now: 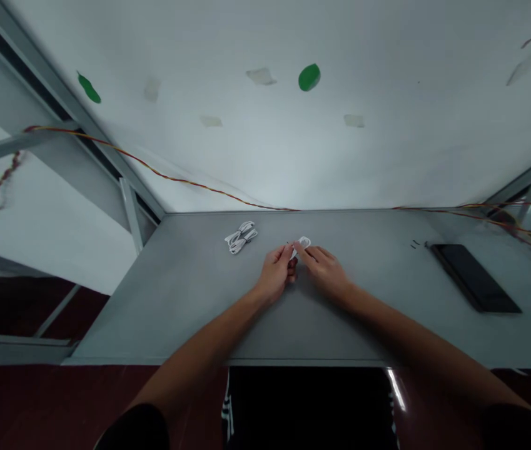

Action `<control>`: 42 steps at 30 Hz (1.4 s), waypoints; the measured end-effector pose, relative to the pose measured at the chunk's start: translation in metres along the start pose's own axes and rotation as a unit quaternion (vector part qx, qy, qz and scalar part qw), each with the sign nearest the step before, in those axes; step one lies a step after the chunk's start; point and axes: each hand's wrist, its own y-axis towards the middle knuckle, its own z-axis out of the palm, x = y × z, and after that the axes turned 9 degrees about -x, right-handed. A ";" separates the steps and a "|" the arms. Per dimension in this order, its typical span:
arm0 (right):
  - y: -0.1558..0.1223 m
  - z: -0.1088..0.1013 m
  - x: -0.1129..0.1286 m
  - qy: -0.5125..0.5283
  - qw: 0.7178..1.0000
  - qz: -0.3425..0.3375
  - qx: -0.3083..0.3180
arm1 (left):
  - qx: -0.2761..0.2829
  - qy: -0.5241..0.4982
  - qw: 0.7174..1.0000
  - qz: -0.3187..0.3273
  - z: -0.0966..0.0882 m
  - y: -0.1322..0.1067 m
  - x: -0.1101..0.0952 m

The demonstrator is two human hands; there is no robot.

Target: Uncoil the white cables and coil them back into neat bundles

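A small coil of white cable [305, 241] is between my two hands, above the middle of the grey tabletop. My left hand [275, 272] is closed, its thumb and index finger pinching the cable. From the other side my right hand [325, 269] reaches in, thumb and index finger pressed on the same cable, the other fingers bent. Much of the coil is hidden behind the fingers. To the left of my hands lies a white cable bundle [241, 237], looped and tied with a dark tie.
A flat black device [475, 278] lies on the grey tabletop [176, 300] at the right. Small dark strips [414, 244] are beside it. A twisted red-yellow wire [171, 179] runs along the white back panel [274, 156]. Metal frame bars [131, 212] stand at the left.
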 end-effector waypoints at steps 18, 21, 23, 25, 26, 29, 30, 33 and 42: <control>0.004 0.002 -0.004 -0.032 0.996 -0.059 -0.066 | 0.013 0.427 0.858 0.284 -0.011 0.010 0.006; 0.006 -0.001 -0.006 -0.028 0.997 -0.070 -0.020 | 0.026 0.491 0.817 0.302 -0.014 0.012 0.008; 0.006 -0.004 -0.007 -0.038 0.995 -0.092 0.001 | 0.035 0.511 0.803 0.306 -0.016 0.012 0.008; 0.006 -0.006 -0.008 -0.052 0.992 -0.114 0.013 | 0.044 0.517 0.797 0.310 -0.017 0.012 0.006; 0.006 -0.007 -0.008 -0.057 0.991 -0.122 0.016 | 0.048 0.518 0.795 0.310 -0.017 0.011 0.006; 0.005 -0.006 -0.007 -0.072 0.989 -0.130 0.016 | 0.051 0.505 0.806 0.305 -0.015 0.009 0.003; 0.005 -0.005 -0.006 -0.078 0.988 -0.130 0.013 | 0.049 0.490 0.816 0.302 -0.013 0.007 0.002; 0.007 -0.007 -0.006 -0.093 0.986 -0.135 -0.006 | 0.047 0.396 0.880 0.256 -0.009 0.004 0.000; 0.015 -0.016 -0.010 -0.039 0.982 -0.155 -0.100 | 0.108 0.051 0.990 -0.080 -0.014 0.000 -0.016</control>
